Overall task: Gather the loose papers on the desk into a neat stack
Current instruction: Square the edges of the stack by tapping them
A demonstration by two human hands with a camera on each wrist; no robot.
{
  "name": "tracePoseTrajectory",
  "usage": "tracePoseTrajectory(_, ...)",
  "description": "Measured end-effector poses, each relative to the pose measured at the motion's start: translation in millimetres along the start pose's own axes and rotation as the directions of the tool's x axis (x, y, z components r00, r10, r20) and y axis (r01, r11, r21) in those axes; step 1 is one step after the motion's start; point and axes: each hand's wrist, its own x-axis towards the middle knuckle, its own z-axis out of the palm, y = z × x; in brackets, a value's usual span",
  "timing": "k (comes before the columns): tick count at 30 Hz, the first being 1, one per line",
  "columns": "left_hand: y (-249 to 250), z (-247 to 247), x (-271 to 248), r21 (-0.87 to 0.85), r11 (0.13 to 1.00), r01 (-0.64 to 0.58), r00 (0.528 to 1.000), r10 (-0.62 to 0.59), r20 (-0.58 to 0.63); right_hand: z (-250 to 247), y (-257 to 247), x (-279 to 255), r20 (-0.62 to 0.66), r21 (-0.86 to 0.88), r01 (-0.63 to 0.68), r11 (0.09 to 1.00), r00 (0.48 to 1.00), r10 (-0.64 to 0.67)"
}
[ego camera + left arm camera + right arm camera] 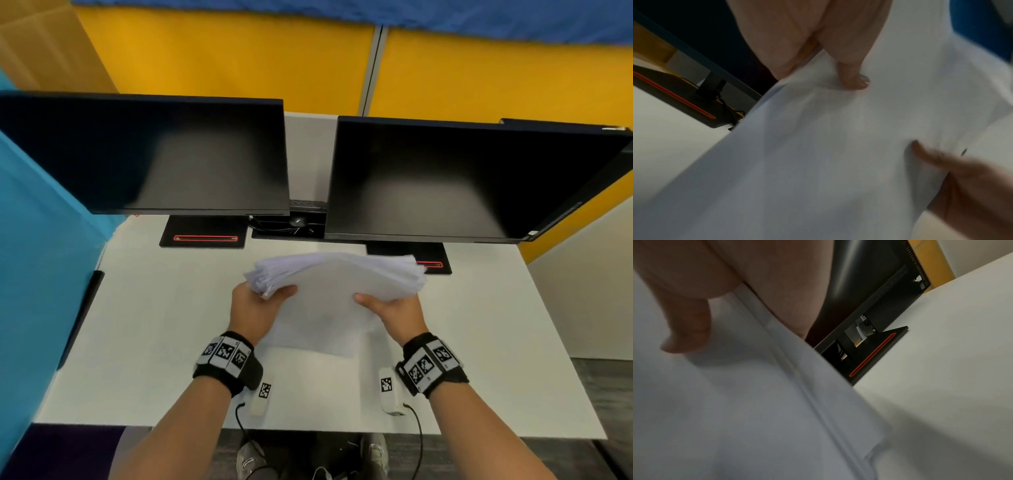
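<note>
Two hands, left hand (255, 308) and right hand (397, 310), gripping one paper stack (337, 284), two monitors (144, 154) behind

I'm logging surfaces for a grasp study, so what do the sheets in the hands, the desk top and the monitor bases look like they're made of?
Stack of papers: thin white paper, matte; it bows between the left hand and right hand, and its edges fan out.
Desk: smooth white top with a dull sheen, probably laminate.
Monitor bases: flat matte black slabs with a red-lined slot, likely plastic or coated metal.
</note>
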Motion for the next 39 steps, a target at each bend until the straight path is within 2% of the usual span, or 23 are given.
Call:
tracePoseTrajectory(3,9,-13,7,-0.141,0.990,0.026,0.997,-0.036,-0.066,-10,7,-2,0.053,0.015,-0.159,0.987,0.986,0.158)
tracePoseTrajectory(6,9,-32,14,-0.324,0.945,0.046,0.984,-0.098,-0.148,-18,15,-11,0.073,0.010,-0.204,0.979,0.977,0.203)
tracePoseTrajectory(8,11,-38,16,-0.484,0.874,0.042,0.977,-0.137,-0.164,-17,17,-17,0.026,0.121,-0.217,0.968,0.976,0.216)
tracePoseTrajectory(11,15,-31,16,-0.695,0.715,0.074,0.978,-0.189,-0.090,-3,13,-19,0.014,0.349,-0.199,0.916,0.978,0.207)
tracePoseTrajectory(15,19,-12,9,-0.799,0.585,0.141,0.968,-0.252,-0.014,19,-1,-13,-0.033,0.399,-0.134,0.907,0.987,0.159)
tracePoseTrajectory(18,19,-5,3,-0.813,0.554,0.178,0.956,-0.295,0.008,26,-5,-6,-0.030,0.470,-0.138,0.872,0.985,0.172)
tracePoseTrajectory(21,16,-4,-2,-0.813,0.550,0.191,0.964,-0.261,0.050,23,-10,-5,0.019,0.529,-0.161,0.833,0.984,0.179)
tracePoseTrajectory(25,9,-20,-2,-0.758,0.631,0.167,0.981,-0.181,0.066,19,-19,-11,-0.027,0.500,-0.085,0.862,0.993,0.114)
tracePoseTrajectory(28,3,-62,7,-0.670,0.738,0.082,0.995,-0.104,0.006,0,-27,-17,-0.084,0.382,-0.006,0.924,0.996,0.042)
tracePoseTrajectory(30,8,-90,13,-0.449,0.892,0.043,0.998,-0.056,-0.015,-18,-33,-19,-0.075,0.277,0.014,0.961,0.997,0.007)
tracePoseTrajectory(32,16,-98,18,-0.120,0.992,0.028,0.997,-0.019,0.072,-31,-36,-19,-0.047,0.202,0.021,0.979,0.999,-0.012)
tracePoseTrajectory(34,16,-87,21,0.179,0.982,0.066,0.985,-0.092,0.144,-36,-36,-17,-0.045,0.139,0.030,0.990,0.999,-0.023)
tracePoseTrajectory(35,16,-80,19,0.293,0.949,0.120,0.980,-0.160,0.117,-36,-35,-17,-0.070,0.112,0.042,0.993,0.997,-0.035)
tracePoseTrajectory(36,7,-73,18,0.303,0.938,0.170,0.978,-0.199,0.068,-35,-34,-16,-0.115,0.089,0.057,0.994,0.992,-0.047)
tracePoseTrajectory(37,4,-66,15,0.288,0.942,0.174,0.982,-0.186,0.016,-33,-31,-15,-0.167,0.068,0.076,0.995,0.984,-0.064)
tracePoseTrajectory(39,-10,-49,7,0.177,0.981,0.078,0.996,-0.071,-0.050,-31,-25,-14,-0.238,0.009,0.105,0.994,0.966,-0.100)
